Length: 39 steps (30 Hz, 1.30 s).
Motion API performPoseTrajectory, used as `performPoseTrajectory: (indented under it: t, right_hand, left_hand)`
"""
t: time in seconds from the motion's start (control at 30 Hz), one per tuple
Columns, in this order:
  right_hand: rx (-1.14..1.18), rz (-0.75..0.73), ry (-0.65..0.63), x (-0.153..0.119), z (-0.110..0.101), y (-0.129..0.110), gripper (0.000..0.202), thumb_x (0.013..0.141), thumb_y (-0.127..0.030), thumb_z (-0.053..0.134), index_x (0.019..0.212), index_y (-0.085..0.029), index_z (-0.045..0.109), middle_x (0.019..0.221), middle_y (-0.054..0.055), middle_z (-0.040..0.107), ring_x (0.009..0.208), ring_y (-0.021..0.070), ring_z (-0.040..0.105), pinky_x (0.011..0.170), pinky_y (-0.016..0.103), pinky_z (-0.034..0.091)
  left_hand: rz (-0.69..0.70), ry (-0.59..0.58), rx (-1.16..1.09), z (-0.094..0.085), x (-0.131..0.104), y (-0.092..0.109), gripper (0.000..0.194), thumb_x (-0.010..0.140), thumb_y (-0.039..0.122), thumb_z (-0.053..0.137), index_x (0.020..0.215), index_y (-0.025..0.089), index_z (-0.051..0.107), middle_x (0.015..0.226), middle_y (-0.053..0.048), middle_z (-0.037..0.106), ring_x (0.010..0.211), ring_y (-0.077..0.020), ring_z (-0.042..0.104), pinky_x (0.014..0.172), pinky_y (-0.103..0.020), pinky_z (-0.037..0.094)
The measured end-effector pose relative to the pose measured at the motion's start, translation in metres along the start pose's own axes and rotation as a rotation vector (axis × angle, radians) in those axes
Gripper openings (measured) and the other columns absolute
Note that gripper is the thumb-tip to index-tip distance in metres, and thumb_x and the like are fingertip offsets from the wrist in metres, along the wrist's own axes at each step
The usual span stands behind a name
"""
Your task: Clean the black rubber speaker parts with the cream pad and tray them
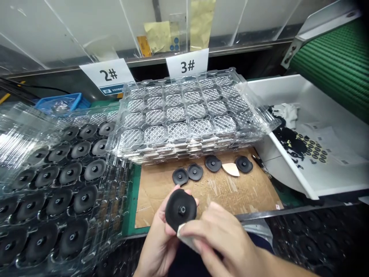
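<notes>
Head view: at lower centre, a left hand (pixel 159 235) cups a round black part (pixel 174 215) from beneath, while the right hand (pixel 232 235), fingers closed on a small pale piece (pixel 187 241), holds it to the part's lower rim. Good handling here likely means keeping the part steady from below and pressing lightly and evenly along the edge, above the brown cardboard (pixel 161 200)'s near side.

1. Black discs (pixel 213 163): matt, smooth, plastic-looking, with shiny metallic-looking centres.
2. Stacked trays (pixel 175 115): clear glossy plastic.
3. Sheet (pixel 161 200): brown cardboard, scuffed.
4. Number signs (pixel 187 65): white paper.
5. Roll (pixel 337 65): green, ribbed, semi-glossy.
6. Bin (pixel 346 161): smooth white, slightly glossy.
</notes>
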State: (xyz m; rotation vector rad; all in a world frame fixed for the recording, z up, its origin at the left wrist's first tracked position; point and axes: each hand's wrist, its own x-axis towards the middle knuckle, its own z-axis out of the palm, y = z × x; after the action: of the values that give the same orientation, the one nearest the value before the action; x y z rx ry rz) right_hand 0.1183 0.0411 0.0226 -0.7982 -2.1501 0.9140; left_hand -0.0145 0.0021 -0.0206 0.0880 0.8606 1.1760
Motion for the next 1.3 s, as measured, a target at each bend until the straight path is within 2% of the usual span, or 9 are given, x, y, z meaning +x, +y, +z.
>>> performPoseTrajectory:
  t: [0.27, 0.43, 0.57, 0.77, 0.9, 1.0, 1.13, 1.23, 1.3]
  right_hand:
    - [-0.089, -0.033, 0.042, 0.002, -0.01, -0.002, 0.022, 0.084, -0.011, 0.042, 0.1, -0.012, 0.057, 0.079, 0.006, 0.063, 0.071, 0.0167, 0.053, 0.068, 0.032, 0.038]
    - [-0.191, 0.123, -0.056, -0.017, -0.035, 0.003, 0.024, 0.082, -0.007, 0.044, 0.099, -0.016, 0.059, 0.07, 0.002, 0.059, 0.06, 0.0134, 0.047, 0.061, 0.029, 0.034]
    - [-0.175, -0.018, -0.009, -0.014, -0.044, 0.02, 0.031, 0.084, -0.009, 0.042, 0.105, -0.023, 0.061, 0.078, 0.002, 0.063, 0.071, 0.0151, 0.052, 0.067, 0.031, 0.036]
    - [0.065, 0.578, 0.194, -0.065, -0.011, 0.065, 0.024, 0.09, -0.027, 0.043, 0.107, -0.022, 0.059, 0.107, 0.006, 0.063, 0.1, 0.0194, 0.058, 0.082, 0.032, 0.048]
    - [0.096, 0.65, 0.026, -0.101, 0.017, 0.09, 0.027, 0.088, -0.03, 0.044, 0.105, -0.018, 0.061, 0.101, 0.008, 0.067, 0.093, 0.0229, 0.062, 0.08, 0.037, 0.051]
    - [0.101, 0.667, 0.029, -0.092, 0.004, 0.083, 0.024, 0.087, -0.028, 0.045, 0.103, -0.018, 0.061, 0.097, 0.006, 0.067, 0.086, 0.0207, 0.064, 0.072, 0.033, 0.052]
    - [0.064, 0.403, 0.183, -0.049, -0.034, 0.039, 0.024, 0.088, -0.02, 0.047, 0.11, -0.026, 0.054, 0.102, 0.001, 0.063, 0.089, 0.015, 0.059, 0.073, 0.025, 0.047]
    - [-0.011, -0.021, 0.064, -0.022, -0.042, 0.012, 0.032, 0.088, -0.016, 0.046, 0.118, -0.026, 0.052, 0.091, 0.001, 0.065, 0.079, 0.0147, 0.058, 0.072, 0.029, 0.043]
    - [-0.064, -0.045, -0.055, -0.014, -0.041, 0.007, 0.031, 0.088, -0.014, 0.043, 0.116, -0.022, 0.054, 0.087, 0.002, 0.065, 0.076, 0.0149, 0.056, 0.07, 0.03, 0.041]
  left_hand:
    - [-0.111, 0.018, 0.039, 0.014, -0.003, 0.003, 0.046, 0.061, 0.027, 0.075, 0.106, 0.026, 0.064, 0.108, -0.005, 0.067, 0.1, -0.0222, 0.06, 0.091, -0.03, 0.044]
    - [-0.141, -0.117, -0.015, 0.002, -0.001, 0.001, 0.067, 0.049, 0.032, 0.08, 0.113, 0.025, 0.06, 0.095, -0.005, 0.071, 0.089, -0.0184, 0.064, 0.081, -0.023, 0.049]
    - [-0.161, -0.172, -0.048, 0.006, 0.002, -0.004, 0.059, 0.062, 0.028, 0.075, 0.117, 0.026, 0.056, 0.104, -0.006, 0.068, 0.09, -0.0183, 0.064, 0.081, -0.025, 0.05]
    - [-0.21, -0.196, -0.073, 0.008, -0.007, 0.001, 0.055, 0.06, 0.029, 0.075, 0.113, 0.023, 0.06, 0.128, -0.011, 0.054, 0.099, -0.0288, 0.061, 0.083, -0.032, 0.049]
    - [-0.217, -0.203, -0.081, 0.002, -0.005, -0.002, 0.056, 0.059, 0.03, 0.076, 0.112, 0.023, 0.06, 0.117, -0.01, 0.062, 0.102, -0.03, 0.06, 0.081, -0.032, 0.051]
    - [-0.24, -0.198, -0.07, 0.006, -0.005, -0.003, 0.054, 0.059, 0.028, 0.076, 0.11, 0.023, 0.061, 0.115, -0.009, 0.063, 0.102, -0.0296, 0.06, 0.083, -0.032, 0.05]
    - [-0.216, -0.193, -0.031, 0.016, -0.008, -0.005, 0.052, 0.058, 0.031, 0.076, 0.108, 0.021, 0.063, 0.109, -0.008, 0.066, 0.096, -0.0256, 0.063, 0.082, -0.029, 0.049]
    - [-0.139, -0.157, 0.023, 0.013, -0.009, -0.009, 0.033, 0.06, 0.032, 0.075, 0.09, 0.018, 0.07, 0.094, -0.003, 0.071, 0.092, -0.0202, 0.063, 0.081, -0.024, 0.048]
    - [-0.098, -0.137, 0.04, 0.009, -0.01, -0.011, 0.025, 0.061, 0.033, 0.074, 0.081, 0.017, 0.072, 0.088, -0.001, 0.071, 0.091, -0.0184, 0.063, 0.08, -0.022, 0.048]
